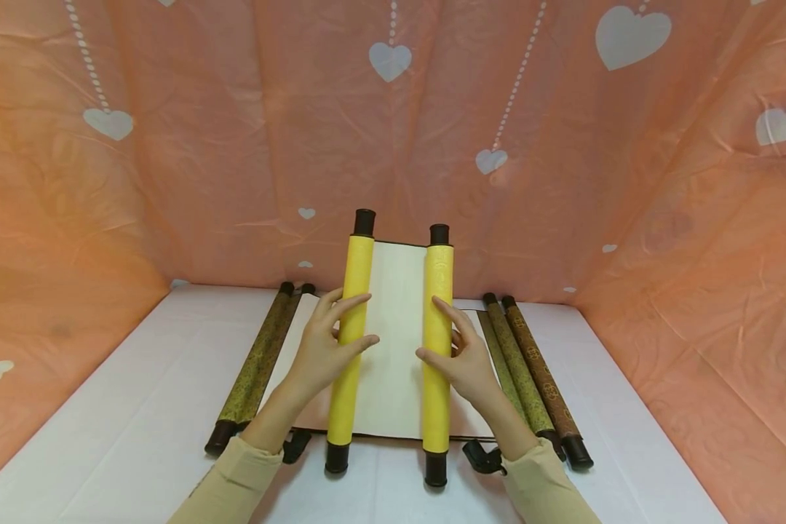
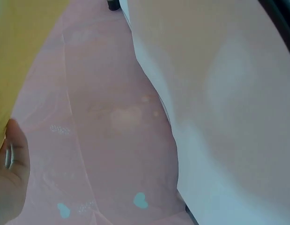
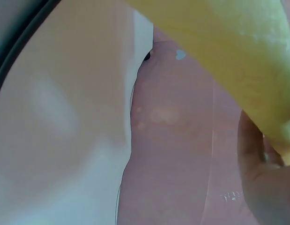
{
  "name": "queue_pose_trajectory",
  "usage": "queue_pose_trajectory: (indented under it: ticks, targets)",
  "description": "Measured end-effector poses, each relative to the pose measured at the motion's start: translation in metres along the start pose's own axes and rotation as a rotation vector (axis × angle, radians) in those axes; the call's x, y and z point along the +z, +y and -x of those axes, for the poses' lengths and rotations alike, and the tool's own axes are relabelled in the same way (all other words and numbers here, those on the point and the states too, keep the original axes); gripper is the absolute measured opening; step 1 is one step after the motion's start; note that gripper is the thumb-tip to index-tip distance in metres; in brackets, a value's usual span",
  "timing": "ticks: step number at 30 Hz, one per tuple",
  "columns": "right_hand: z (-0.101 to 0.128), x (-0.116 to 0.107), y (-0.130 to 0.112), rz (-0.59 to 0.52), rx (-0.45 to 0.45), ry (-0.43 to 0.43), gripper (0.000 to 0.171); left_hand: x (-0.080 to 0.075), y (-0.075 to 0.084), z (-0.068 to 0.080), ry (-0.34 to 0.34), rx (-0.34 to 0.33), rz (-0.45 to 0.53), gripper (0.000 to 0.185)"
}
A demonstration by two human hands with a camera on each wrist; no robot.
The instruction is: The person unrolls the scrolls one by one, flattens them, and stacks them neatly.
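A yellow scroll (image 1: 437, 407) with black end knobs is partly unrolled, with a cream strip of paper (image 1: 394, 327) between its two rollers. My left hand (image 1: 317, 349) grips the left roller, thumb in front and fingers around its outer side. On the right roller, my right hand (image 1: 468, 360) has a similar grip. The scroll tilts upward above a wider cream sheet (image 1: 314, 413) spread on the table. Yellow roll (image 2: 23, 42) and left fingers (image 2: 17, 159) show at the left wrist view's edge. In the right wrist view, the yellow roll (image 3: 229, 51) partly hides the right fingers.
Green-gold patterned rolls (image 1: 254, 364) lie along the sheet's left side. On its right are more green-gold rolls (image 1: 522, 371) and a brown patterned roll (image 1: 541, 364). All rest on a white tablecloth (image 1: 131, 407). A pink curtain (image 1: 340, 145) with hearts hangs behind.
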State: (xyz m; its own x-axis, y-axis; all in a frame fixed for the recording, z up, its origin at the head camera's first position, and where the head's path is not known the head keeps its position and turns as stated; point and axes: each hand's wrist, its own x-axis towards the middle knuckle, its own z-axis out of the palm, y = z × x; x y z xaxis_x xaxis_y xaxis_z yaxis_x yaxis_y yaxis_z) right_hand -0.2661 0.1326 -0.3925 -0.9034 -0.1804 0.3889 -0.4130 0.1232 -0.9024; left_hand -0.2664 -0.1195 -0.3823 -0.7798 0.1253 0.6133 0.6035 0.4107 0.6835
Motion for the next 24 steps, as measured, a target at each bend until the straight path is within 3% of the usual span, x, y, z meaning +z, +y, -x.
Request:
queue_pose_trajectory:
  ticks: [6, 14, 24]
  targets:
    - [-0.002, -0.005, 0.0, 0.129, -0.035, 0.075, 0.081, -0.003, 0.002, -0.001, 0.039, -0.021, -0.04, 0.054]
    - [-0.003, -0.013, -0.002, 0.037, -0.071, 0.023, 0.079, -0.012, -0.002, -0.002, 0.027, -0.001, -0.019, 0.052]
    - [-0.005, -0.025, -0.004, 0.0, 0.026, -0.007, 0.076, -0.024, -0.005, -0.005, -0.011, -0.027, -0.002, 0.052]
